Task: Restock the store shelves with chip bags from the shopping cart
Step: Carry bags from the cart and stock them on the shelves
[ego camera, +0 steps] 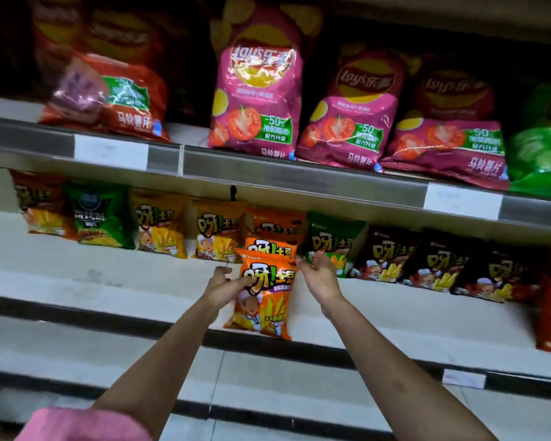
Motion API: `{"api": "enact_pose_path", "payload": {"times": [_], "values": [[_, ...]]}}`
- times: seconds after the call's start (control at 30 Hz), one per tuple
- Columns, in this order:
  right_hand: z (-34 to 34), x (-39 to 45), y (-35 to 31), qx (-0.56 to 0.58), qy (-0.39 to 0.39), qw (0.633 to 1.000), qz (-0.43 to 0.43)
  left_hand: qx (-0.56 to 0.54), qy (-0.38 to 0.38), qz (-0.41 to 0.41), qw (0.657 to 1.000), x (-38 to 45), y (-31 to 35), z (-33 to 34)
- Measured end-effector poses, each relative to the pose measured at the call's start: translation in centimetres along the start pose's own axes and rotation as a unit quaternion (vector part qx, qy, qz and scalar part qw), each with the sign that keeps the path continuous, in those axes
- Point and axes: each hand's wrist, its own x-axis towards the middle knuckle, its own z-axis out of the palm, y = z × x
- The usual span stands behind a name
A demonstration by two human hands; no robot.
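Orange crinkly foil chip bag point(264, 294) gripped by left hand point(221, 286), right hand point(318, 272) loose alongside; placing on white shelf point(109, 281), then release.

Overall light: dim and uneven; the middle shelf point(109, 275) around the hands is brightest, pale and washed.
Above the grips: the recess behind the upper bags is nearly black; the top left corner sinks into shadow.
Glare: white streaks glint on the pink bag point(258, 90) straight above the left hand point(220, 286), and on the red bag point(109, 93) up to the left.
Blur: bags high and to the left smear with motion; the green bag point(541, 138) far right of the right hand point(318, 275) is soft.
Sharpest: the orange bag point(263, 297) between the two hands; its print reads clearly.
Distortion: shelf rails bow and tilt toward the edges, a wide-angle bend.
Below the grips: the forearms are evenly lit, the pink sleeve point(83, 424) soft-edged.
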Motion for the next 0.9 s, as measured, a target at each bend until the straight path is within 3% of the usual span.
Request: {"api": "enact_pose_path", "payload": {"times": [0.17,0.43,0.9], "values": [[3.2,-3.2,-3.2,-0.024,0.006,1.000,-0.018,-0.020,0.008,0.035,0.999,-1.8,1.8,-3.7],[11.1,-8.6,-8.9,-0.090,-0.045,0.993,-0.066,-0.054,0.035,0.067,0.996,-5.6,3.6,-12.1],[32.0,-20.8,-19.7,-0.131,-0.163,0.953,-0.218,-0.133,0.199,0.113,0.964,-13.6,0.3,-35.8]]}}
